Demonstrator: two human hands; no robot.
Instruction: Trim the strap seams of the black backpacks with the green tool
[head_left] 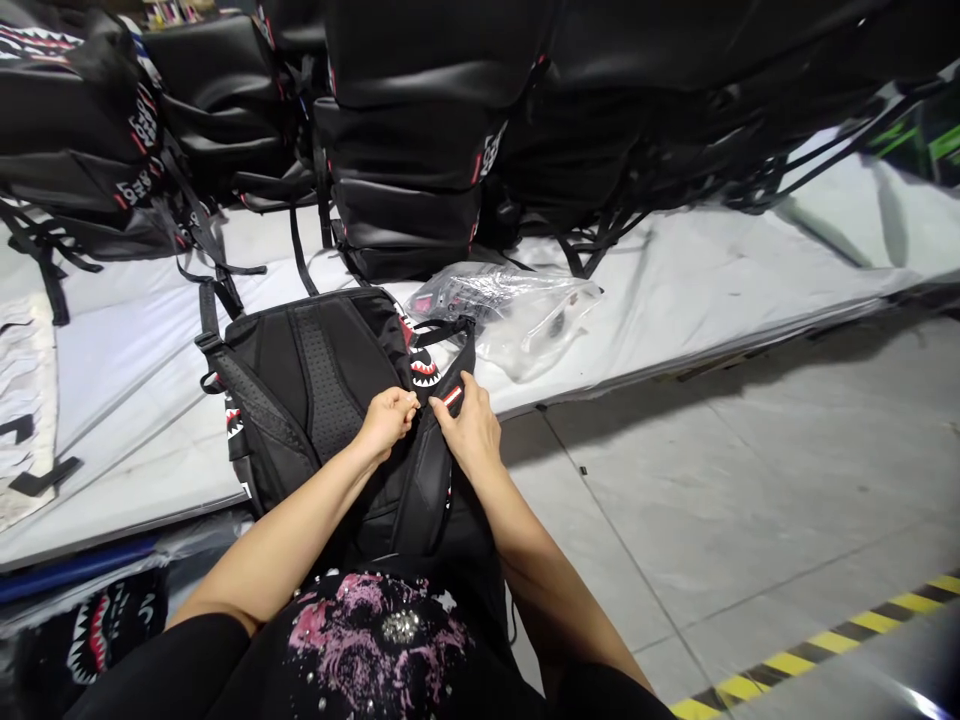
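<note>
A black backpack lies back side up on the table's near edge, with its padded straps toward me and a shark-mouth print along its sides. My right hand grips the right shoulder strap, thumb and fingers on either side of a small red and white label. Just left of it, my left hand is closed in a pinch above the backpack's right side. Whatever is between its fingertips is too small to make out. Beyond the right strap sits a clear plastic bag with something printed inside.
Stacks of black backpacks line the back of the white-covered table, their straps hanging down. A printed white sheet lies at the left. Below the table, a wrapped shark-print item rests. Yellow-black tape marks the floor.
</note>
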